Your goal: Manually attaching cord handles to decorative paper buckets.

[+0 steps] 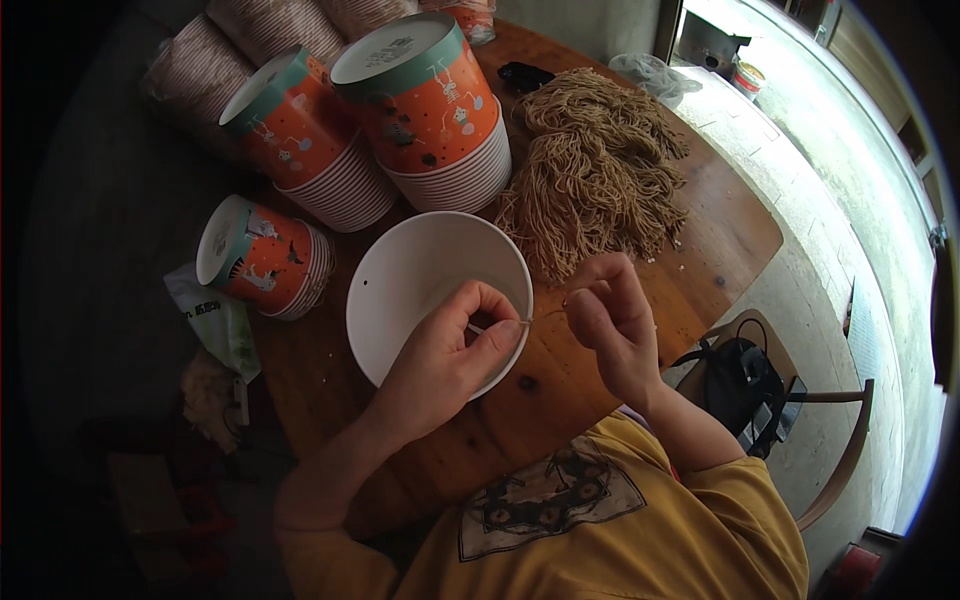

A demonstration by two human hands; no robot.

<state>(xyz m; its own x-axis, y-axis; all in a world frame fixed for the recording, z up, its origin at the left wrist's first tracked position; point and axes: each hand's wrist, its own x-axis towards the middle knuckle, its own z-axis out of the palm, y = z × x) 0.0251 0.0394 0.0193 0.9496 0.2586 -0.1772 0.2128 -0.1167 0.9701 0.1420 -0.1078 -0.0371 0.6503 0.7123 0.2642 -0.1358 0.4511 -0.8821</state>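
Observation:
A white paper bucket (400,290) stands on the table in front of me with its mouth up. One small dark hole shows in its left wall. My left hand (450,340) reaches over the bucket, thumb and forefinger pinched together at the right rim. A short end of pale cord (526,322) sticks out from those fingertips. To the right of the bucket, my right hand (615,320) is raised with its fingers curled into a pinch. A thin strand seems to be at its fingertips, too fine to make out. Beyond lies a heap of tan cords (600,170).
Upside-down stacks of orange and green paper buckets (425,110) stand behind, with a smaller stack (265,255) at left. Wrapped white stacks (270,30) lie at the back. A black object (525,76) rests beside the cords. A chair holding a black bag (740,380) is at right.

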